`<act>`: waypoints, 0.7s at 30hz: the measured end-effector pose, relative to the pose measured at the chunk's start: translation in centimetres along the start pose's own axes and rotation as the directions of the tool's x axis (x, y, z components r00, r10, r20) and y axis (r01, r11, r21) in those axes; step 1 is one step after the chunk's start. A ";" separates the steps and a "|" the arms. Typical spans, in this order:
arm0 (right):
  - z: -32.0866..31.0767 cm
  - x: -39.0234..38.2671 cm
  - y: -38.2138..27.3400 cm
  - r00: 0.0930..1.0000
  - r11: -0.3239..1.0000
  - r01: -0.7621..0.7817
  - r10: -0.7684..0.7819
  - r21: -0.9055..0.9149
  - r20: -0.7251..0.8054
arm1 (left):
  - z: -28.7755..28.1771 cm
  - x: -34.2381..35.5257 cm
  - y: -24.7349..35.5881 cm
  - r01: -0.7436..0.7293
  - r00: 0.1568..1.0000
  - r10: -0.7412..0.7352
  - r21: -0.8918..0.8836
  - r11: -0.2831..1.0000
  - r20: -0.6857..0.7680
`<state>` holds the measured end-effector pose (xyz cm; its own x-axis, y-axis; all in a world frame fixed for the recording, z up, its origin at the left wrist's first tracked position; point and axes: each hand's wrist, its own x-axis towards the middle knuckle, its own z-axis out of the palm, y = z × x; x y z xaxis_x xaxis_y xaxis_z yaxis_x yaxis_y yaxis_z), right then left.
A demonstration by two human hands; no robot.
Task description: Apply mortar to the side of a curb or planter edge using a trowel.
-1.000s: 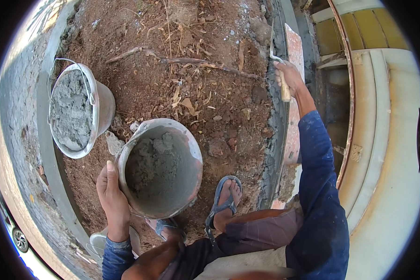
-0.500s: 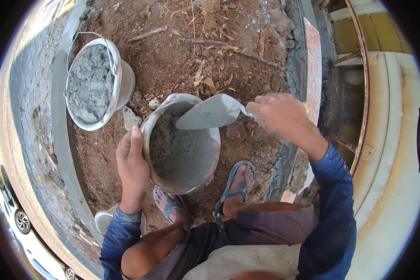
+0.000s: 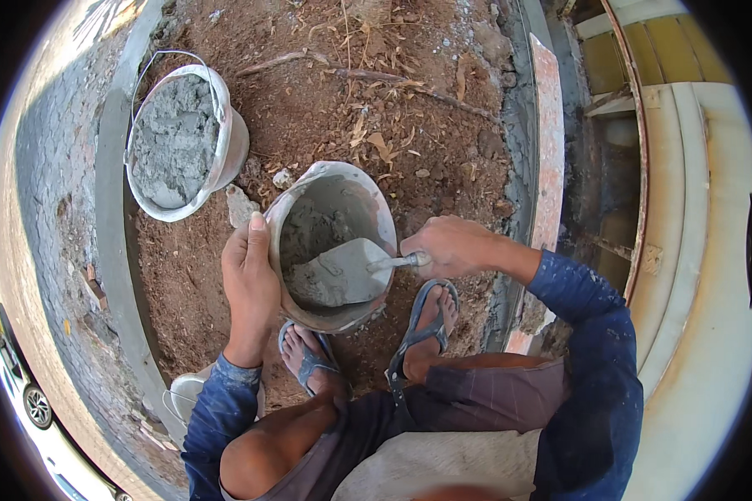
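Observation:
My left hand point(image 3: 252, 284) grips the left rim of a mortar-smeared bucket point(image 3: 376, 196), thumb on top and fingers against its outer side. Wet grey mortar point(image 3: 313, 230) lies inside. In my right hand point(image 3: 455, 247) is the handle of a trowel point(image 3: 353, 271), fingers closed round it at the bucket's right side. The trowel's blade is down inside the bucket, with grey mortar along its left part; its tip is hard to make out against the mix.
A second bucket point(image 3: 236, 150), heaped with grey mortar, stands at the left with its wire handle raised. A stone lump point(image 3: 241, 205) lies between the buckets. A pale container point(image 3: 188, 392) sits near my left forearm. A concrete kerb point(image 3: 115, 250) runs along the left, a board point(image 3: 548, 125) along the right.
My right hand has moved left and down, bringing the trowel blade from above the rim into the bucket. The bucket is tilted a little differently, with my left hand still on its rim.

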<state>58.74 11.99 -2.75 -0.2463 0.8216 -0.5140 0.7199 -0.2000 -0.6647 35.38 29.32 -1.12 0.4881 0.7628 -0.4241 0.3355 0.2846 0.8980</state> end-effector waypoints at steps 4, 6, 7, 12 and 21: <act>-1.4 -1.8 2.2 0.974 0.989 0.008 0.026 0.149 -0.227 | -1.2 0.3 -0.1 0.027 0.994 -0.027 -0.002 1.000 -0.103; -3.0 -2.5 3.7 0.947 0.987 -0.018 0.069 0.162 -0.312 | -1.7 0.4 -0.2 0.032 0.996 -0.032 -0.008 0.999 -0.085; -4.2 -2.7 4.4 0.910 0.983 -0.027 0.099 0.181 -0.403 | -1.9 0.4 0.4 0.030 0.997 -0.030 0.000 1.000 -0.074; -9.5 -4.4 13.3 0.863 0.597 0.065 0.369 0.800 -0.346 | -0.8 0.5 1.2 0.050 0.997 -0.051 -0.007 0.999 -0.055; -9.7 -3.2 22.6 0.358 0.443 0.038 0.831 0.896 -0.427 | -0.7 0.6 1.1 0.083 0.994 -0.080 0.047 0.995 -0.077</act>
<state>82.07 10.03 -10.93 0.7865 0.3558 -0.5049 -0.2714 -0.5352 -0.7999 35.50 30.46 -0.31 0.3963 0.7802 -0.4839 0.4129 0.3194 0.8530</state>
